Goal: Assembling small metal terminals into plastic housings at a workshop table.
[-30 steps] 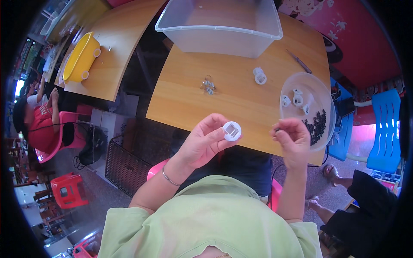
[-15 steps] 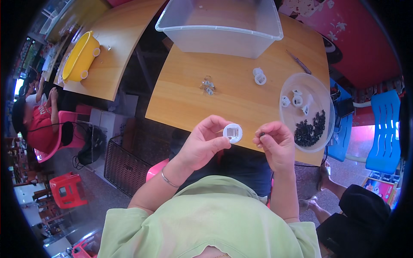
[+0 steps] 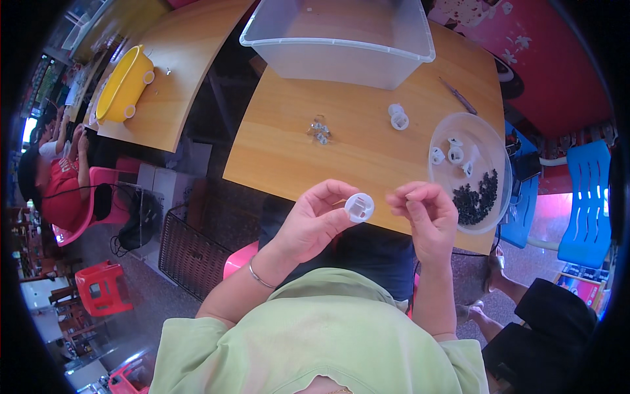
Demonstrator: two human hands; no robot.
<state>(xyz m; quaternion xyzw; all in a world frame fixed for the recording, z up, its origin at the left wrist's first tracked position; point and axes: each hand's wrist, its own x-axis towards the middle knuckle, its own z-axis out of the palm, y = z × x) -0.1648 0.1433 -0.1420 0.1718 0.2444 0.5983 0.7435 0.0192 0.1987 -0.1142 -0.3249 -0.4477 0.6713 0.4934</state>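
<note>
Between the thumb and fingers of my left hand (image 3: 319, 220) is a round white plastic housing (image 3: 359, 207) with a square opening in its face. My right hand (image 3: 428, 213) hovers just to its right, thumb and fingertips pinched together; what they hold, if anything, is hidden now. Right of that hand lies a shallow clear round tray (image 3: 453, 164), with a heap of small black parts (image 3: 475, 199) and several white plastic pieces (image 3: 455, 154) in it. On the table, a small cluster of metal pieces (image 3: 320, 131) and white round parts (image 3: 398, 118) lie farther off.
A large translucent bin (image 3: 335, 59) stands at the table's far side. A screwdriver-like tool (image 3: 458, 96) lies at the far right. To the left are a second table with a yellow tub (image 3: 123, 85), a seated person in red (image 3: 64, 194) and a brown basket (image 3: 190, 246).
My left hand has tilted the white housing and shifted it slightly right. My right hand has turned, and the small dark piece at its fingertips no longer shows.
</note>
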